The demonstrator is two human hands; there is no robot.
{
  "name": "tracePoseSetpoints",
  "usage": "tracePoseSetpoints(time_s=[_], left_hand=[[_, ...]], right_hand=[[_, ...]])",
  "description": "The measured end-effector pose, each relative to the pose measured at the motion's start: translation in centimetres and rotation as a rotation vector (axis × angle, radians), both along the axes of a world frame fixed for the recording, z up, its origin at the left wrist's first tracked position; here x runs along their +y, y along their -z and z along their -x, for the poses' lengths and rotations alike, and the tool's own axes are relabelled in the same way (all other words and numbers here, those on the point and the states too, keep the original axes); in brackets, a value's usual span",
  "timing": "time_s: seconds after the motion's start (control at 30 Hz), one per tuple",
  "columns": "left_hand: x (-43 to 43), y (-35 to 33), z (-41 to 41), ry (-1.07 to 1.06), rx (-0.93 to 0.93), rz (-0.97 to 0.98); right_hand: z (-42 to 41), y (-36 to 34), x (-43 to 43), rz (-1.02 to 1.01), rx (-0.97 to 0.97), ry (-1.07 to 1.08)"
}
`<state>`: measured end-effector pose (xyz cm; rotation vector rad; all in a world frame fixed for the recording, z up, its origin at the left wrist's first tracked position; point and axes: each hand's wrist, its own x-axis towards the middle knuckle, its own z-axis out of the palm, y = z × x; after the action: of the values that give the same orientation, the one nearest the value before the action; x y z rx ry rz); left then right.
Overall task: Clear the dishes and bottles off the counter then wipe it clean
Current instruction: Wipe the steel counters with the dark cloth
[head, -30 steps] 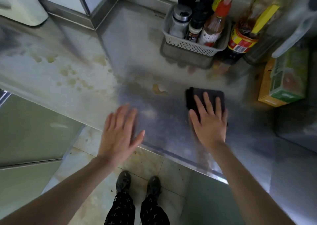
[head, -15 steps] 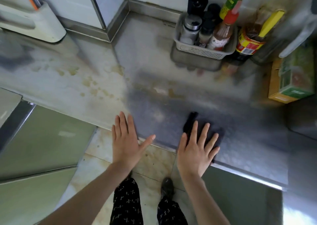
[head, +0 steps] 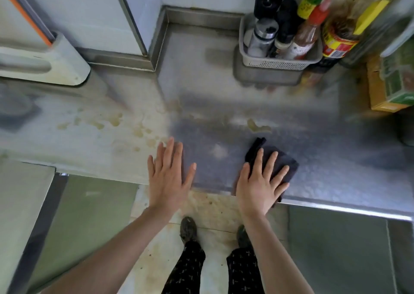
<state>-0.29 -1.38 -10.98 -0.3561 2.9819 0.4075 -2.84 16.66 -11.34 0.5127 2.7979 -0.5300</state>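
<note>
The steel counter (head: 224, 87) carries yellowish stains (head: 112, 121) at the left and one blot (head: 257, 125) near the middle. A dark cloth (head: 284, 161) lies at the counter's front edge. My right hand (head: 262, 181) presses flat on it with fingers spread. My left hand (head: 168, 174) lies flat with straight fingers at the front edge, left of the cloth, holding nothing. At the back right a grey basket (head: 277, 62) holds several bottles and shakers (head: 264, 35).
A large oil bottle with a red-yellow label (head: 338, 42) stands right of the basket. A green and yellow carton (head: 392, 87) sits at the far right. A white appliance (head: 44, 62) stands at the back left. Below are cabinet fronts, floor tiles and my feet.
My right hand has pulled the cloth from mid-counter back to the front edge. My left hand stays flat near the edge. The view has shifted.
</note>
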Motion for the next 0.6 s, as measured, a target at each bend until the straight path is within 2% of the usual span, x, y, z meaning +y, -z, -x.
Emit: tracePoseSetpoints(time_s=[0.13, 0.2, 0.27, 0.33, 0.4, 0.43, 0.5, 0.6], left_hand=[[-1.1, 0.6, 2.7, 0.141, 0.01, 0.027], [-1.3, 1.1, 3.5, 0.203, 0.014, 0.037], [-1.4, 1.4, 3.7, 0.229, 0.022, 0.037], [-1.4, 1.5, 3.7, 0.23, 0.032, 0.041], [-1.4, 1.5, 3.7, 0.226, 0.038, 0.041], [-1.4, 1.4, 3.7, 0.224, 0.037, 0.036], [-1.3, 1.3, 3.7, 0.225, 0.035, 0.024], [-1.2, 1.2, 3.7, 0.212, 0.031, 0.0]], right_hand=[[-2.3, 0.5, -2.9, -0.108, 0.112, -0.452], [-1.4, 0.9, -0.6, -0.15, 0.102, -0.491], [0.2, 0.9, 2.2, -0.189, 0.073, -0.384], [2.2, 0.9, 3.9, -0.165, 0.057, -0.175], [3.3, 0.9, 3.0, -0.124, 0.075, 0.029], [3.2, 0.8, 1.5, -0.107, 0.072, 0.062], [1.8, 0.8, -1.8, -0.112, 0.097, -0.079], [-0.5, 1.2, -2.9, -0.162, 0.163, -0.486]])
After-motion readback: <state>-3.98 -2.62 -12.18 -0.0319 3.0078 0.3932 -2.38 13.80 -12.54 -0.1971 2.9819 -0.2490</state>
